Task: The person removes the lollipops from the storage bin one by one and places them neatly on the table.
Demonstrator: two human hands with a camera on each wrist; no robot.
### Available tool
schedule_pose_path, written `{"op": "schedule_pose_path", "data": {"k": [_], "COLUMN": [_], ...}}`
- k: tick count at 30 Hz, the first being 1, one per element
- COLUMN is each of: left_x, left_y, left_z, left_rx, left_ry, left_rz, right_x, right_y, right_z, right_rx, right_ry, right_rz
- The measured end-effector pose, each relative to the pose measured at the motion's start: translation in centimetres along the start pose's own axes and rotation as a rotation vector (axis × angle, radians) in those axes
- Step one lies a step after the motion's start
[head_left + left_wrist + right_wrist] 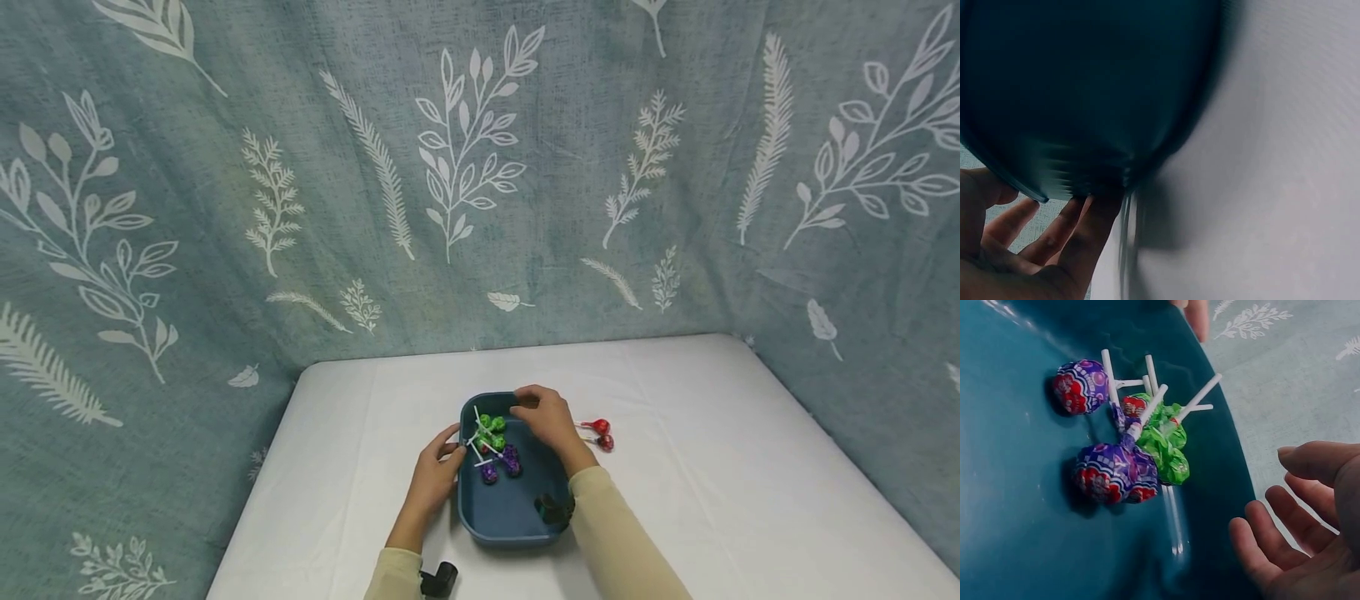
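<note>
In the head view, the dark blue bin [498, 517] stands before you on the white-covered table [697, 467]. Green lollipops [498, 424] and purple lollipops [512, 461] lie in its left part. Your left hand [433, 477] is at the bin's left wall; your right hand [549, 421] reaches over its far right corner. Two red lollipops [600, 426] lie on the table just right of the bin. A leaf-patterned curtain [345, 192] hangs behind.

In the left wrist view, your fingers are extended and touch the bin's outer side, with the thumb near the rim.

In the right wrist view, your fingers are loose and hold nothing; whether they touch the rim, you cannot tell. Inside the bin, green and purple lollipops lie bunched together, one purple one slightly apart, their white sticks [1107, 374] pointing several ways. Your left fingertips show at the rim across from it.
</note>
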State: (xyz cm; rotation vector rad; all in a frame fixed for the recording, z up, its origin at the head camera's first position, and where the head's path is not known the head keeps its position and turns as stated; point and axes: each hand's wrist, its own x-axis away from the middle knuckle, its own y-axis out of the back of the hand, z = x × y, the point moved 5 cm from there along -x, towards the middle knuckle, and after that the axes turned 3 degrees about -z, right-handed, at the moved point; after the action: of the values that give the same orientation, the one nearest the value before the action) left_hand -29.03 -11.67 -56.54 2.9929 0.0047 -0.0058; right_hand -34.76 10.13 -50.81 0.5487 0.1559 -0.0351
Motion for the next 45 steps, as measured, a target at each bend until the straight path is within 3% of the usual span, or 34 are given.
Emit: {"op": "schedule_pose_path", "data": {"k": [10, 27, 45], "left_x": [-0.1, 0.2, 0.2], "left_y": [0.1, 0.1, 0.0], "left_z": [0.0, -0.2, -0.5], "left_rx": [-0.021, -0.042, -0.030], "left_ry": [0.013, 0.004, 0.012], "left_rz": [-0.009, -0.011, -0.002], "right_x": [-0.7, -1.0, -1.7], "right_y": [-1.3, -3.9, -4.9], "right_z": [-0.2, -1.9, -3.0], "right_rx": [0.089, 0.204, 0.136], "right_ry": [-0.052, -0.116, -0.101], "right_rz": [-0.013, 0.079, 0.094]}}
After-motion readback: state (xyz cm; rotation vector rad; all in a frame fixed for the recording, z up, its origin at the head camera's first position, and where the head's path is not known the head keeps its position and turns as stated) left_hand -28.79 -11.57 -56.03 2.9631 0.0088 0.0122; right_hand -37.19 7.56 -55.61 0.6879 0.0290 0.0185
